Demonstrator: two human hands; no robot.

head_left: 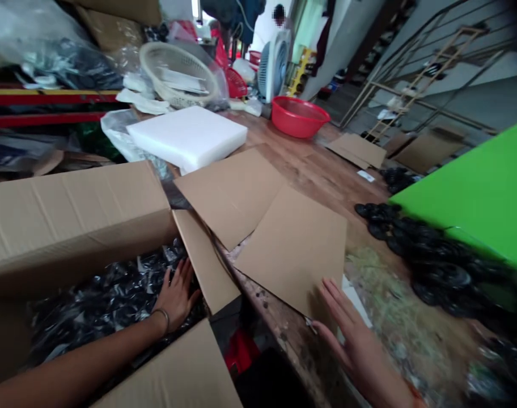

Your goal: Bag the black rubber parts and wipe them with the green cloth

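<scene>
settling black packets (109, 300), apparently: left grip (176, 297) spread flat, right grip (352, 334) wide; lifting the near cardboard (299, 249) would need pinching.

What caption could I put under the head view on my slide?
Left hand on black bagged goods inside an open cardboard box; right hand at the edge of a flat cardboard sheet.

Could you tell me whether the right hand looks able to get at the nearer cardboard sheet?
Probably yes: the right hand is at the near edge of that cardboard sheet, with nothing lying on top.
</scene>
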